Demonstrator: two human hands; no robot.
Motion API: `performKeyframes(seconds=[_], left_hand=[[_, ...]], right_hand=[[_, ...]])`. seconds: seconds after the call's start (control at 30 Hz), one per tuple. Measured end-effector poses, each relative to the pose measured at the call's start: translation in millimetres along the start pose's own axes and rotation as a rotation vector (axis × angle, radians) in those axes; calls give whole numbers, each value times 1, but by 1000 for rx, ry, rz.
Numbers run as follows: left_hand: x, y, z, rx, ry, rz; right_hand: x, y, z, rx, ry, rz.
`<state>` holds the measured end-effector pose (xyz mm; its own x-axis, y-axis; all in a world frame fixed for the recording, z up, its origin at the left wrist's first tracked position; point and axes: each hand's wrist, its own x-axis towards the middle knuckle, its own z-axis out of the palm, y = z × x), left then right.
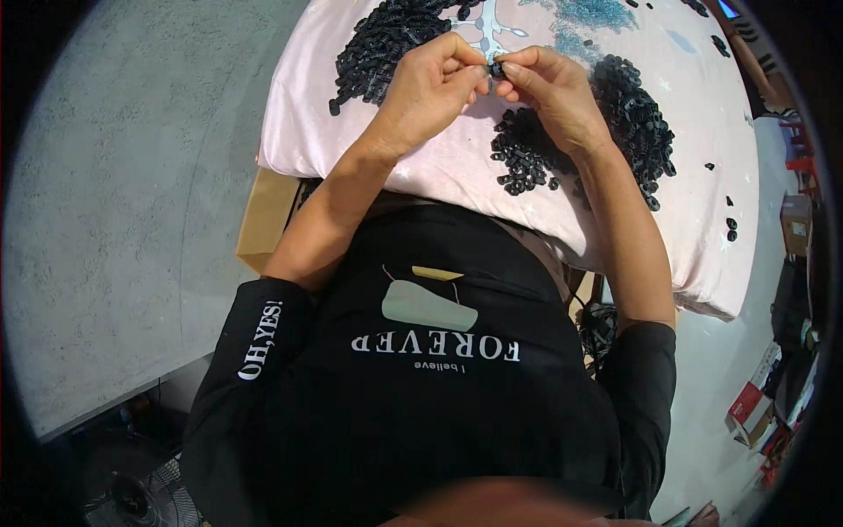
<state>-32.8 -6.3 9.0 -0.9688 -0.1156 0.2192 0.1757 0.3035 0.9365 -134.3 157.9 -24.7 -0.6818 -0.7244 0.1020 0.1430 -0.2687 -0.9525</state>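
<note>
In front of me, over a pink cloth-covered table (439,167), my two hands meet at the fingertips. A small black plastic part (495,69) sits between them, pinched by the thumb and forefinger of my right hand (555,98). My left hand (428,95) is closed in a pinch against its left side; what those fingertips grip is too small to make out. A heap of black plastic parts (386,53) lies beyond my left hand. Another black heap (634,123) spreads right of my right hand, and smaller black pieces (525,158) lie below it, partly shaded.
Tiny bluish, shiny pieces (593,16) are scattered at the table's far side. Stray black rings (731,230) lie near its right edge. A cardboard box (263,215) stands under the left edge, and a fan (140,496) at lower left. Another person's arm (764,66) shows far right.
</note>
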Motion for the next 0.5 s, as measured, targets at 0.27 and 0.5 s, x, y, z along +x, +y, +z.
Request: performKeyframes(seconds=[0.27,0.5], left_hand=[[-1,2,3,35,37,-59],[-3,4,6,82,61,-75]], right_hand=[[-1,0,6,-120,16,-90],[0,2,6,-71,10,-60]])
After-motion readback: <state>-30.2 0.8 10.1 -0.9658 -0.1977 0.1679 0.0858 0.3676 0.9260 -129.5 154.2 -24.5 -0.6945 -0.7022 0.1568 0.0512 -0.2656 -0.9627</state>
